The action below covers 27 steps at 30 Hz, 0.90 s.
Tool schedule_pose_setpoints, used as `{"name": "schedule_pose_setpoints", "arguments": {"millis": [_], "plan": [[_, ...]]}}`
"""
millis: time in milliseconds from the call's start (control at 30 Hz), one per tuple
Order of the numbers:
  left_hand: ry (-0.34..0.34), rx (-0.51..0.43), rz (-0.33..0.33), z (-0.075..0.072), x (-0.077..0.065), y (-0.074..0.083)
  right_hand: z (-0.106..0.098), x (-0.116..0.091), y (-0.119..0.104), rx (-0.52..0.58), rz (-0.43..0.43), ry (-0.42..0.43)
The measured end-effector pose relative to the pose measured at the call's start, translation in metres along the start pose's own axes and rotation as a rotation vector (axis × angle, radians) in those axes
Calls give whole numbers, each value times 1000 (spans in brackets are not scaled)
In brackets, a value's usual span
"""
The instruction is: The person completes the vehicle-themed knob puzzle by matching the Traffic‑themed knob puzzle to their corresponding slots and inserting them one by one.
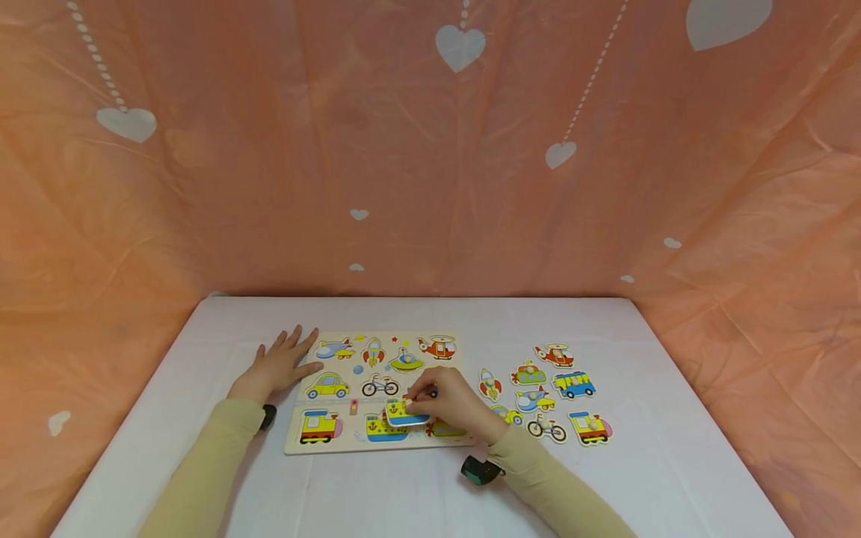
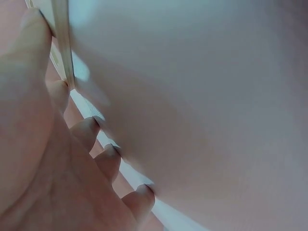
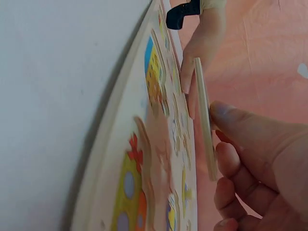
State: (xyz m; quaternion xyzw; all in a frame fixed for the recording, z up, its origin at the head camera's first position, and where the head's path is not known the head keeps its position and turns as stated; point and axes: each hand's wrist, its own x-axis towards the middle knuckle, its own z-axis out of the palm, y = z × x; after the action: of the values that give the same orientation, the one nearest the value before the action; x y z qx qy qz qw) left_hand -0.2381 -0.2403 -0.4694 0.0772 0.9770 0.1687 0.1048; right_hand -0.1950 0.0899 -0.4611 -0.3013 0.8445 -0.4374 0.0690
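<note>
My right hand pinches a wooden ship puzzle piece just over the ship picture on the puzzle board. The right wrist view shows this piece edge-on, raised off the board, between thumb and fingers. At the board's upper left corner lies my left hand, fingers spread on the table, thumb on the board's edge. A flying saucer piece with a knob sits on the board's top row. Part of the board's lower right is hidden behind my right hand.
Right of the board lie several loose knobbed pieces, among them a helicopter, a bus, a bicycle, a train and a rocket. A pink curtain hangs behind the white table.
</note>
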Motion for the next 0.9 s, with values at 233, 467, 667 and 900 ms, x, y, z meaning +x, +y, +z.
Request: {"name": "schedule_pose_setpoints", "arguments": {"millis": [233,467,667,900], "plan": [[-6,-16,-9,0,0,1,14,2,2,68,-6,6],[-15,-14,-29,1,1,1,25,4,5,12,-20,0],[-15,-18,-20,1,1,0,31,5,5,0,16,-27],[-7,-9,-6,0,1,1,35,6,3,-13,16,-45]]}}
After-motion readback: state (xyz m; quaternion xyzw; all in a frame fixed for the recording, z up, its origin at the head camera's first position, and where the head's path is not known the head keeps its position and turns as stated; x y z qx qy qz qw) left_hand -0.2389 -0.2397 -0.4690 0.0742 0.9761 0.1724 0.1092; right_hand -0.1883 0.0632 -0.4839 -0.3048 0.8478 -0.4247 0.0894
